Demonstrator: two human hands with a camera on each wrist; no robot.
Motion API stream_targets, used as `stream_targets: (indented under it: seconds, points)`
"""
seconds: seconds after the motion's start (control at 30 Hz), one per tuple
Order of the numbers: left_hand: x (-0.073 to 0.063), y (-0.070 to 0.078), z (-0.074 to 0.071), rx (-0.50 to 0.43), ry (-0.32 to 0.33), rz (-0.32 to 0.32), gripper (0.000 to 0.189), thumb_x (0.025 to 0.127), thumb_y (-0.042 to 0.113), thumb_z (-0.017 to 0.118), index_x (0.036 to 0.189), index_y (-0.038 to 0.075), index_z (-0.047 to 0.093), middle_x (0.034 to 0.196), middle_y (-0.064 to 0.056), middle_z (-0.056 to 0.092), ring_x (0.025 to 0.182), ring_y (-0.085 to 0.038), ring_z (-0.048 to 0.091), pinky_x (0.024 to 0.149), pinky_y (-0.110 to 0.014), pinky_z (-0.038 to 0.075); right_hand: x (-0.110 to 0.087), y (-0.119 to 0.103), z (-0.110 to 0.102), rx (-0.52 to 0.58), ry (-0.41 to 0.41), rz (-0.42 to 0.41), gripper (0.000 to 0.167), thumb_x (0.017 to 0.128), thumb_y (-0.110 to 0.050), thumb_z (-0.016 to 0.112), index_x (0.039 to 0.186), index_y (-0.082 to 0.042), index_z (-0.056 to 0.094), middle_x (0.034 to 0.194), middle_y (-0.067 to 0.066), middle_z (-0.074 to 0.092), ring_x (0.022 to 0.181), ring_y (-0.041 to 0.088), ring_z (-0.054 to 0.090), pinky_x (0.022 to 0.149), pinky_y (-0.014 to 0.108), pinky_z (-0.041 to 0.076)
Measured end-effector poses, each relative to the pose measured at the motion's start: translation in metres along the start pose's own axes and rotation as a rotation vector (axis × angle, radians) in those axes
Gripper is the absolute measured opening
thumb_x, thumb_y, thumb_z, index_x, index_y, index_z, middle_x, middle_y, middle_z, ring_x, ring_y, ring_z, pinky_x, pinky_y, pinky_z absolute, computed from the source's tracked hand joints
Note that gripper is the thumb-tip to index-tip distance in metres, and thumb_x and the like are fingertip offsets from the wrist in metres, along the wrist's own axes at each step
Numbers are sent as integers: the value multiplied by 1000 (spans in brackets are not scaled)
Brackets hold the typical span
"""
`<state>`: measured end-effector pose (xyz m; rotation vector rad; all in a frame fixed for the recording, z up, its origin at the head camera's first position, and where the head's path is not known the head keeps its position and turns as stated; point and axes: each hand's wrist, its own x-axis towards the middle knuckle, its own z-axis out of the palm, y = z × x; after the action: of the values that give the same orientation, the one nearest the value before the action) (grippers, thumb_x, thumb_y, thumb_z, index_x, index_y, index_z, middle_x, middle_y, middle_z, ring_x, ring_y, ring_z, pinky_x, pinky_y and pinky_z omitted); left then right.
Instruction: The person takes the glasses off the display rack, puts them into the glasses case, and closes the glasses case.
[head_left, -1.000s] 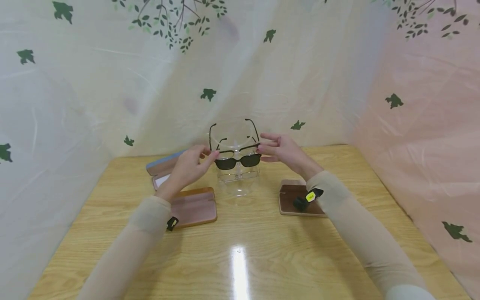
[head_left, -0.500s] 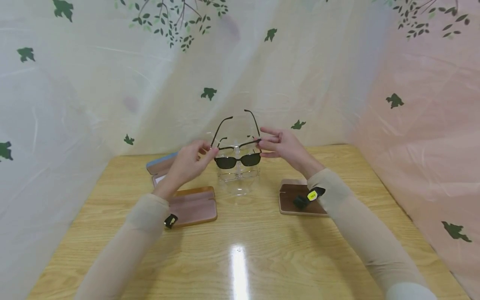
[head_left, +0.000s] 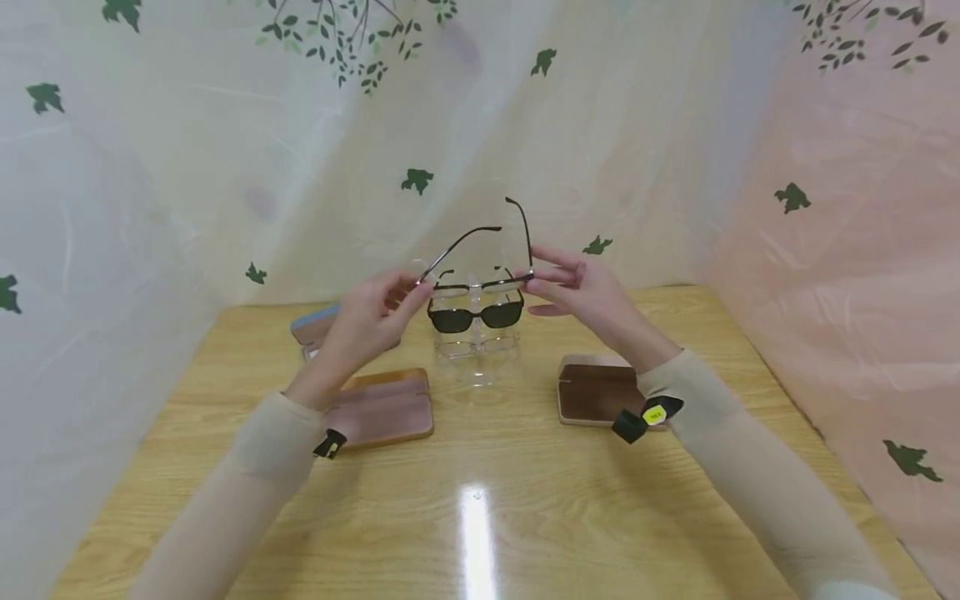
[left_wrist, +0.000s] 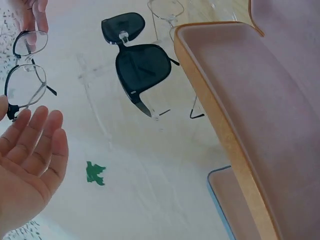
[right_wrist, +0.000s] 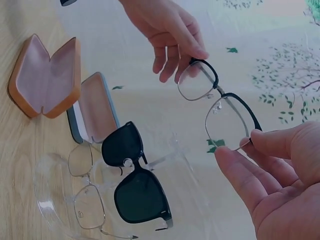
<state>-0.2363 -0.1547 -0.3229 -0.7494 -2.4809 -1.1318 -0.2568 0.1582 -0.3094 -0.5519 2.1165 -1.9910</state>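
Observation:
Both hands hold a pair of half-rim eyeglasses (head_left: 498, 285) with black tops and clear lenses, above a clear display stand (head_left: 480, 381). My left hand (head_left: 367, 321) pinches the left hinge corner between thumb and fingers. At the opposite hinge, my right hand (right_wrist: 290, 175) pinches the frame, its other fingers spread. The left temple slants inward, while the right one points up. Just below, black sunglasses (right_wrist: 142, 195) sit on the stand. Lower on it is a pair of thin wire-rimmed eyeglasses (right_wrist: 90, 207).
An orange-edged glasses case (head_left: 386, 412) lies open at the left, lined in pink. Behind it is an open blue case (head_left: 311, 325), partly hidden by the left arm. At the right stands an open brown-lined case (head_left: 592, 392). A leaf-printed curtain (head_left: 330, 183) backs the wooden table (head_left: 420, 517).
The half-rim eyeglasses have risen slightly, away from the sunglasses, in both hands. Their left temple has swung inward to the right. The right hand has shifted a little to the right.

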Motion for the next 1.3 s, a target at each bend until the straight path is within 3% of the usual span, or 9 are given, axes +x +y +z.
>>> stream_targets:
  seconds: [0.23,0.37,0.6,0.8,1.07,1.3]
  points:
    - [-8,9,4,-15,101,186,17,99,17,69,109,5,75,92,0,76,73,-9,68,65,-25,57,-23,-4,-2,-6,-5,-44,63,98,-9,69,155,-8,41,134,18,64,113,22,68,88,45,58]
    - [-16,13,9,-28,144,248,14,97,12,71,107,3,76,91,-1,77,71,-7,68,63,-20,56,-35,0,-2,14,-2,-29,65,97,-11,71,155,-9,42,134,15,65,114,23,68,89,44,57]
    - [-25,14,21,-42,159,294,15,93,6,74,107,1,76,89,-3,76,70,-11,67,62,-24,56,-55,12,-1,17,12,15,65,96,-11,72,154,-9,43,134,17,64,113,23,69,89,41,57]
    - [-34,15,27,-39,163,317,16,93,7,74,106,-1,75,87,-5,75,68,-12,68,60,-25,57,-62,21,0,88,13,30,66,95,-9,73,154,-5,42,133,15,65,112,24,69,90,45,56]
    - [-43,13,34,-59,167,340,16,97,12,71,107,0,74,87,-3,75,68,-11,68,55,-18,50,-63,27,-2,93,25,10,63,95,-7,73,151,-2,45,128,12,68,110,26,70,89,46,57]
    - [-44,15,36,-86,140,308,12,98,10,68,107,3,73,86,0,73,69,-9,68,48,-17,40,-64,27,-2,75,47,-4,59,94,-5,73,148,0,47,134,17,59,105,27,71,86,47,58]
